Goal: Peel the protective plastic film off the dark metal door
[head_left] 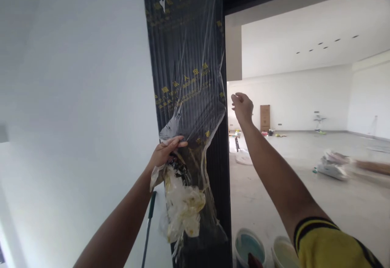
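Observation:
Clear plastic film (195, 85) with yellow printing covers much of a dark ribbed door-frame panel (217, 170). My left hand (167, 152) is closed on the film at the panel's lower left, pulling it into folds. Below that hand hangs a crumpled bunch of film with yellowish stains. My right hand (243, 106) is raised just beyond the panel's right edge, fingers curled, near the film's loose edge but apart from it. Whether anything thin is between its fingers I cannot make out. A torn strip shows at the top of the film.
A pale wall (85, 77) borders the panel on the left. A green-handled pole (149, 223) leans there. Two buckets (250, 245) stand at the lower right. Through the opening are a cardboard box (265, 117) and wrapped bundles (332, 164) on the floor.

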{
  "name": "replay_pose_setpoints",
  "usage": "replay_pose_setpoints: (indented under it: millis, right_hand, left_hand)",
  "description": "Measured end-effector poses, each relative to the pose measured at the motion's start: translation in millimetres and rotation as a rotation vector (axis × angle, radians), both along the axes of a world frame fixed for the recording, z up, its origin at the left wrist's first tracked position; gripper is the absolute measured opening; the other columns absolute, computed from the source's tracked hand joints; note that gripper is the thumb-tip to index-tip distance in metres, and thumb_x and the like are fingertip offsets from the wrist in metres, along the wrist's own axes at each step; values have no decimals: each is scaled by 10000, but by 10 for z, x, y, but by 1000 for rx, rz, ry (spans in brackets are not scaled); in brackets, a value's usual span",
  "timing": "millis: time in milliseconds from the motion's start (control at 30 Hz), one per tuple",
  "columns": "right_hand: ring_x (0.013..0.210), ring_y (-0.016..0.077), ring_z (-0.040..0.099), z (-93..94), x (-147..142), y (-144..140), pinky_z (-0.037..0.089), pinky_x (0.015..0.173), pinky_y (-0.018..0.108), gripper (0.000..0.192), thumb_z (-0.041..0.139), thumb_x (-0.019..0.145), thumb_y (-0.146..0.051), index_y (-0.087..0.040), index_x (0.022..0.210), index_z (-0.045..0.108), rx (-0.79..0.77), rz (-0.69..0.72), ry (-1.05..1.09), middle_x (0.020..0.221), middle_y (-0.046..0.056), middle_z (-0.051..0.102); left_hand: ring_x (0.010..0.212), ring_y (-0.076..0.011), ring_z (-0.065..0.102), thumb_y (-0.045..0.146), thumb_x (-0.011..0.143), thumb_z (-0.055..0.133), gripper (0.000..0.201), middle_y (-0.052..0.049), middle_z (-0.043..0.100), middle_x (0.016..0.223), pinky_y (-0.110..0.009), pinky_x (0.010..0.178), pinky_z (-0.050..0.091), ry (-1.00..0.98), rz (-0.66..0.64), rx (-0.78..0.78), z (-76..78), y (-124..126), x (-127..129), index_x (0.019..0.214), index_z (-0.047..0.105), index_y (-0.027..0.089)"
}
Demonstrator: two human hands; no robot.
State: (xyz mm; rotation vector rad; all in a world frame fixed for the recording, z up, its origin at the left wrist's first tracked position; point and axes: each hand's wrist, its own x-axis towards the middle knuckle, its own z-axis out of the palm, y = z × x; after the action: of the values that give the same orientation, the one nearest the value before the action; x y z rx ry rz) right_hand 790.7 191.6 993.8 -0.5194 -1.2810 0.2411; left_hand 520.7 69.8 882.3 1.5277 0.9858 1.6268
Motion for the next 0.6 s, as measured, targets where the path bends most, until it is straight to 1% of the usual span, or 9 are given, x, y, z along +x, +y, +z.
replay_pose_setpoints:
  millis: [67,133,200,267,333,433,500,600]
  right_hand:
    - [811,138,590,212,-21,78,497,772,313,349,572,754,-404,-168,1010,600,84,-91,-63,870,31,625]
    - [835,150,577,405,-96,117,472,837,338,277,612,727,-353,-158,924,625,116,-170,-130,857,36,609]
    - [828,165,572,545,-167,132,453,868,366,177,621,723,-314,-151,792,623,76,-229,-194,789,37,594]
    - [822,179,570,624,-198,142,446,867,388,164,603,744,-314,-155,704,592,20,-261,-250,721,32,575]
    - [842,190,569,654,-194,153,447,856,391,206,564,782,-348,-164,688,563,8,-285,-299,716,34,573]
    - [911,209,560,636,-180,146,446,849,382,241,489,838,-391,-180,732,535,39,-326,-353,810,60,594]
    - [949,223,552,602,-191,116,438,856,391,220,457,862,-373,-187,759,518,56,-353,-369,862,74,594]
    - [980,234,546,563,-213,41,421,873,410,156,441,875,-311,-196,785,496,90,-364,-387,865,67,581]
  left_hand:
    - [457,-43,457,516,684,700,595,-88,660,1052,-168,405,366,-7,-8,-12,-9,11,-14,1158,597,172]
    - [455,-43,461,508,683,706,588,-93,661,1048,-164,401,365,-6,-7,-14,-17,28,-24,1151,599,167]
    - [438,-37,445,513,686,702,585,-98,661,1044,-161,386,352,0,1,-5,-21,41,-28,1143,603,161]
    - [410,-25,413,518,683,702,588,-101,664,1034,-158,368,332,7,15,4,-20,44,-24,1137,608,156]
    - [417,-29,427,517,676,708,590,-100,667,1029,-156,371,340,6,27,1,-14,36,-14,1133,612,155]
    - [462,-52,486,520,653,724,607,-99,665,1039,-158,392,375,-6,42,-8,-5,21,0,1131,613,162]
    - [466,-58,495,530,641,727,625,-102,659,1056,-163,389,380,2,54,-18,-1,17,1,1136,609,167]
    - [467,-61,501,531,645,723,624,-109,653,1068,-161,382,371,20,73,-29,3,17,-5,1139,606,169]
